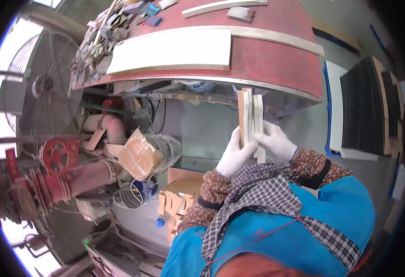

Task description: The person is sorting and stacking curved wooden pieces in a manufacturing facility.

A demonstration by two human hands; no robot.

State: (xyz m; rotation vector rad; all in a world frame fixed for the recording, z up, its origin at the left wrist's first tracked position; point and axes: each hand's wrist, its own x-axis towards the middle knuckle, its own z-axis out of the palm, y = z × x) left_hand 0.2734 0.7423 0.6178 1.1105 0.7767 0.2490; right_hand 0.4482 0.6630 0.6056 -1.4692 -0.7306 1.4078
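Note:
Both of my hands wear white gloves and hold a bundle of long narrow strips point(250, 113) upright in front of my body, just off the near edge of the red table. Most of the strips are white; the leftmost one shows a brown face. My left hand point(235, 156) grips the lower left side of the bundle, thumb across its front. From the right, my right hand point(276, 142) closes on the other side, with some fingers hidden behind the strips. One strip on the right hangs lower than the others.
A white panel point(175, 50) lies on the red table point(276, 60), with sanding blocks and scraps point(119, 25) heaped at its left. An open cardboard box point(186, 175) with tan pieces stands lower left. Red pipework point(80, 177) and a large fan point(45, 83) are left; dark stacked panels point(364, 108) stand right.

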